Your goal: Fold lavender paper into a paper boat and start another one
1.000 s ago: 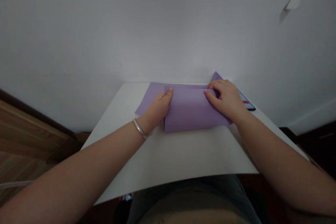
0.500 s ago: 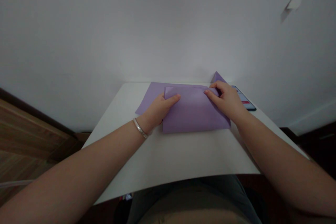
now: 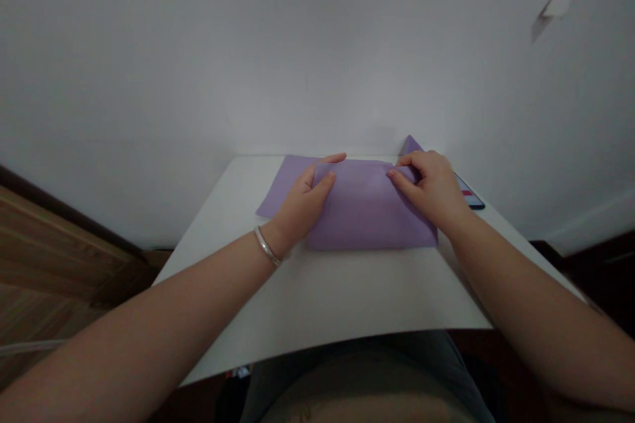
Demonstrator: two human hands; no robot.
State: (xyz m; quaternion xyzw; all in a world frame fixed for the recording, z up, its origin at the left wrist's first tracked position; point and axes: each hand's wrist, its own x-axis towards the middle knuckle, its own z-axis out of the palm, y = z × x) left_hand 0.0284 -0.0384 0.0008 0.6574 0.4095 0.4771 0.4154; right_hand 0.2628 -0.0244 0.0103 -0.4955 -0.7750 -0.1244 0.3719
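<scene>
A folded sheet of purple paper (image 3: 364, 211) lies on the far half of a white table (image 3: 337, 291). My left hand (image 3: 302, 201), with a silver bracelet at the wrist, grips the folded flap's upper left corner between thumb and fingers. My right hand (image 3: 431, 188) pinches the flap's upper right corner, fingers curled over the paper. Another layer of purple paper sticks out to the left, and a corner stands up behind my right hand.
A phone (image 3: 469, 197) with a lit screen lies at the table's far right edge, partly hidden by my right hand. A white wall stands right behind the table. Wooden flooring shows at the left. My lap is below the table's near edge.
My left hand shifted from pressing the flap's left edge to gripping its top corner, one finger now reaching over the far edge. The flap's far edge moved slightly farther away. My right hand barely moved.
</scene>
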